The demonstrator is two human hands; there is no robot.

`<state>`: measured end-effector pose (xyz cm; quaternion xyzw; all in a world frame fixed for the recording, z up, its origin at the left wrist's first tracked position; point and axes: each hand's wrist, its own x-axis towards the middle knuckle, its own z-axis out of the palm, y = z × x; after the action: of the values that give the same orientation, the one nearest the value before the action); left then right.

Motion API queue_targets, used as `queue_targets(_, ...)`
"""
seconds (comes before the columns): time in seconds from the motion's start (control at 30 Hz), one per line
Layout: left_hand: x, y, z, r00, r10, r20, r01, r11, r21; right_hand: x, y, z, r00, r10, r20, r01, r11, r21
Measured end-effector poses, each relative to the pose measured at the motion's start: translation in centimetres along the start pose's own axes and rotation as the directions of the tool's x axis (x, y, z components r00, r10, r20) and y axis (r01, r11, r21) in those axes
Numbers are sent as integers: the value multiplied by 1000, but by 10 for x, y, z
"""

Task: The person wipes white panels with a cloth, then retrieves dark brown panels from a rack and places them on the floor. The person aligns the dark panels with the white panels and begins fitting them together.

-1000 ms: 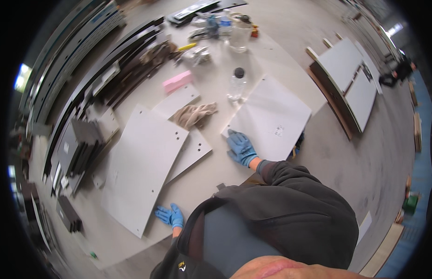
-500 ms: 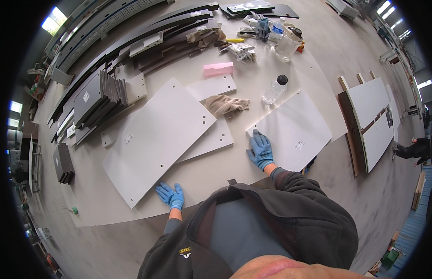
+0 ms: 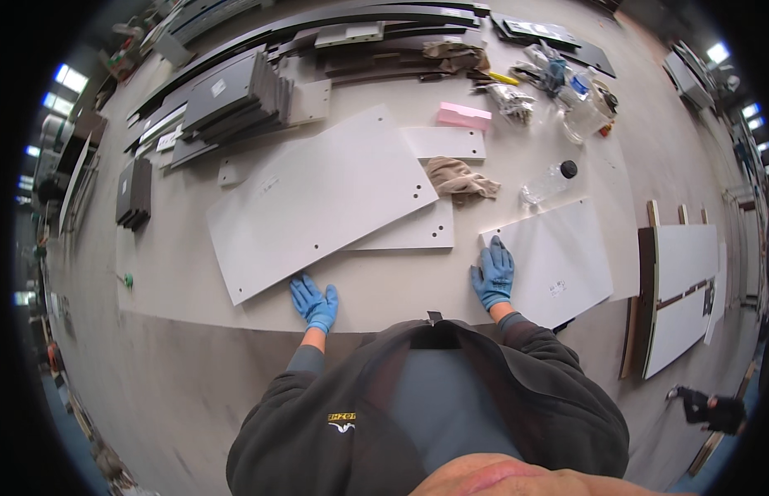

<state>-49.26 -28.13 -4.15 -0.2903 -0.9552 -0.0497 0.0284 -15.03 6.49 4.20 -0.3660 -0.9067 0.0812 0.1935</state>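
My left hand, in a blue work glove, lies with fingers spread on the table by the near edge of a large white panel. Its fingertips are at that edge; whether they touch it I cannot tell. My right hand, gloved the same way, rests with fingers stretched out at the left edge of another white panel, which has a small printed mark. Partly under the large panel lies a smaller white panel with holes. Beyond it are a white strip and a crumpled beige cloth.
Dark grey panels stand stacked at the left behind the large panel. A clear bottle lies beyond the right panel. A pink box sits farther back. White panels lean on a stack right of the table, near a person.
The whole view has turned and shifted, so the table's things appear farther right or higher. Both hands stay at nearly the same places by the panels, fingers still extended.
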Motion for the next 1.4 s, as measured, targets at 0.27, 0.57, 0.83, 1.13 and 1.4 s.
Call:
queue_targets(0.27,-2,3,-3,1000,-21,18,21,1000,-15,0,-4,-1,999,-32,-6,32,999,-24)
queue_targets(0.57,-2,4,-5,994,-60,87,62,998,-26,-5,-6,4,999,-45,-16,44,998,-44)
queue_targets(0.83,0,2,-12,998,-17,63,23,995,-99,0,-28,4,997,67,-24,-68,995,-68)
queue_targets(1.13,4,-1,-20,983,31,181,-6,990,-139,-60,-117,3,978,171,-122,-173,985,0)
queue_targets(1.4,12,5,-34,962,-29,270,54,995,-88,-200,-125,-50,941,298,-163,-290,954,73)
